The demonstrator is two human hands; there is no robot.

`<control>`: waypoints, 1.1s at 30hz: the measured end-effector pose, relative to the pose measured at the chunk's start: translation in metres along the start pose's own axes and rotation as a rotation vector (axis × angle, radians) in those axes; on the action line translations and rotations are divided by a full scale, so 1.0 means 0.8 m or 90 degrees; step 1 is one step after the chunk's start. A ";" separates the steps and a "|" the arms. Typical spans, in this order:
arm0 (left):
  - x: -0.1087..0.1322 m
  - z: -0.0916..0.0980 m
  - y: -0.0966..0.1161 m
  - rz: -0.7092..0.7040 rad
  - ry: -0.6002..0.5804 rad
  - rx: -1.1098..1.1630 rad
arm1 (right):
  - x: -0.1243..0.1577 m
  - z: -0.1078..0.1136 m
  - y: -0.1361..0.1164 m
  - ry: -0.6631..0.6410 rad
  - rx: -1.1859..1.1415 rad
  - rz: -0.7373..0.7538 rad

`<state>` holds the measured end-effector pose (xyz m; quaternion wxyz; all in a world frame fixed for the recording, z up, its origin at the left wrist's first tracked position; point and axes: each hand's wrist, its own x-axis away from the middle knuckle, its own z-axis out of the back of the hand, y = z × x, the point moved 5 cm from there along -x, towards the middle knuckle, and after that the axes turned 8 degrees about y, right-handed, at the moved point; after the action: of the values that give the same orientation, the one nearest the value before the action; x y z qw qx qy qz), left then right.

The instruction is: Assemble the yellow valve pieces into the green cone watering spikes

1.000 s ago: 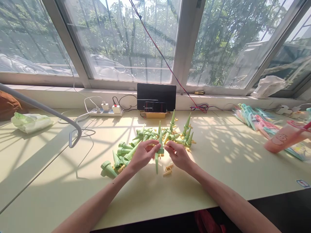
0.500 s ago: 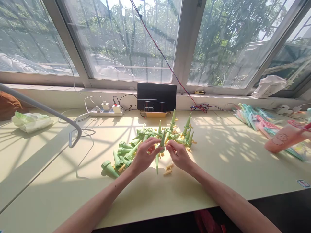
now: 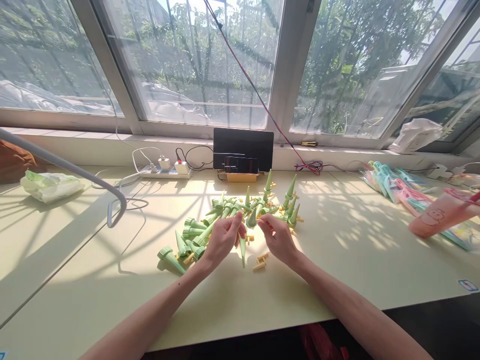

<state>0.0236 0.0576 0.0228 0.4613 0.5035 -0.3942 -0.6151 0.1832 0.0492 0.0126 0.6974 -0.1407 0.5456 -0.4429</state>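
1. The left hand (image 3: 223, 239) is gripping a green spike (image 3: 242, 248) that is pointing down, over the table (image 3: 337, 280).
2. The right hand (image 3: 279, 239) is pinching maybe a yellow peg (image 3: 259, 223).
3. The pile (image 3: 210, 220) is lying just behind.

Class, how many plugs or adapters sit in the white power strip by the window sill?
2: a white adapter near the middle of the power strip, and a red-marked plug at its right end. Others may be hidden behind them.

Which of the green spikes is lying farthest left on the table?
The green spike on its side at the far left end of the pile, beyond the left hand; every other spike lies further right.
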 end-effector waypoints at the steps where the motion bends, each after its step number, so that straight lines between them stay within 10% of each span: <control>1: 0.001 -0.003 0.000 0.012 -0.020 0.004 | 0.000 0.000 0.000 -0.002 0.001 0.003; 33: 0.002 -0.008 -0.001 0.054 -0.138 -0.039 | 0.000 0.004 -0.009 -0.035 0.002 0.042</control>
<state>0.0300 0.0561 0.0207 0.4568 0.4026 -0.4436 -0.6576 0.1824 0.0445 0.0188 0.7265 -0.1340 0.5299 -0.4164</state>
